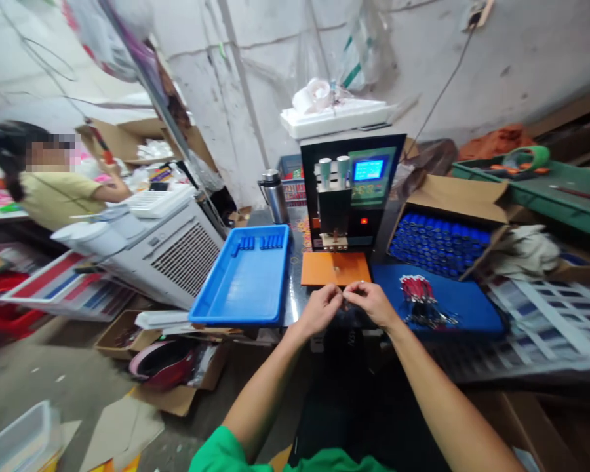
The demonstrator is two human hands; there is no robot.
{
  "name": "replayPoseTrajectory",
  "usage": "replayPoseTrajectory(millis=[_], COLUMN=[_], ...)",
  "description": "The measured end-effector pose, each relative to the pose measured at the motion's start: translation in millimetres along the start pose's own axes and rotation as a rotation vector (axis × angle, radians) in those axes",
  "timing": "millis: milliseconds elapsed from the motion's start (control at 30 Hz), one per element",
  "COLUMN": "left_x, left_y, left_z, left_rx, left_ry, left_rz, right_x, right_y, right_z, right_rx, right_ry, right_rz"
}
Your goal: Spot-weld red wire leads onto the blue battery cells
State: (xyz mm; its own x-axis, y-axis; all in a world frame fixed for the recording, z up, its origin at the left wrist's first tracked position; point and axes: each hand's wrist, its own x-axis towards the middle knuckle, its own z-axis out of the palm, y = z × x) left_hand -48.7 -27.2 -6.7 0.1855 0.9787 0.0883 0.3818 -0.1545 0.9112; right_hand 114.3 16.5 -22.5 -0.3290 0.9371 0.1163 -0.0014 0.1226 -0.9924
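Our fingers [335, 297] pinch together, left hand [323, 307] and right hand [375, 303] meeting on an indistinct small part [345, 301] near frame centre, before the spot welder [335, 213]; we judge this fine fingertip adjusting, the next move calling for steadiness.

The left forearm [265, 377] and right forearm [435, 377], both bare, angle inward; the 2 hands, left hand [321, 308] and right hand [374, 303], nearly meet, fingers curled, thumbs close to forefingers.

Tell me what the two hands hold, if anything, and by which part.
It cannot be told: the left hand and right hand are pinched close together; anything between is too small.
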Motion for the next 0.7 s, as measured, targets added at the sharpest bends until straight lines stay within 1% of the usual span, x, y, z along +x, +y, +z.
replayPoseTrajectory(millis=[67, 133, 167, 200, 233, 267, 333, 367, 400, 433, 467, 533, 600, 700], left_x=[-6, -8, -7, -4, 1, 8, 23, 31, 37, 43, 48, 56, 63, 74], left_y=[2, 3, 2, 0, -5, -12, -30, -40, -51, -62, -72, -90, -102, -113], left_z=[-6, -23, -38, -56, -79, -104, -156, -180, -201, -218, -230, -244, -247, -248], left_rx=[0.066, 0.145, 0.206, 0.27, 0.36, 0.482, 0.605, 0.768, 0.928, 1.048, 1.08, 1.119, 1.132, 1.155], left_ry=[0.0, 0.045, 0.094, 0.153, 0.24, 0.326, 0.445, 0.487, 0.495, 0.466, 0.468, 0.46, 0.465, 0.483], left_rz=[0.008, 0.034, 0.035, 0.028, -0.001, -0.063, -0.173, -0.316, -0.473, -0.601, -0.647, -0.702, -0.721, -0.756], right_x=[0, -1, -2, -3, -4, -6, -9, -10, -12, -12, -13, -12, -11, -10], right_y=[2, 2, 2, 2, 2, 3, 5, 6, 8, 10, 11, 14, 16, 18], right_z=[1, 0, -2, -5, -8, -10, -15, -16, -16, -15, -14, -11, -9, -9], right_rx=[-0.007, -0.022, -0.029, -0.036, -0.04, -0.038, -0.025, -0.018, -0.012, -0.009, -0.009, -0.02, -0.036, -0.048], right_ry=[0.004, 0.046, 0.077, 0.111, 0.143, 0.173, 0.221, 0.236, 0.247, 0.253, 0.258, 0.266, 0.269, 0.272], right_rz=[-0.003, -0.019, -0.026, -0.029, -0.03, -0.028, -0.022, -0.019, -0.016, -0.014, -0.015, -0.022, -0.029, -0.031])
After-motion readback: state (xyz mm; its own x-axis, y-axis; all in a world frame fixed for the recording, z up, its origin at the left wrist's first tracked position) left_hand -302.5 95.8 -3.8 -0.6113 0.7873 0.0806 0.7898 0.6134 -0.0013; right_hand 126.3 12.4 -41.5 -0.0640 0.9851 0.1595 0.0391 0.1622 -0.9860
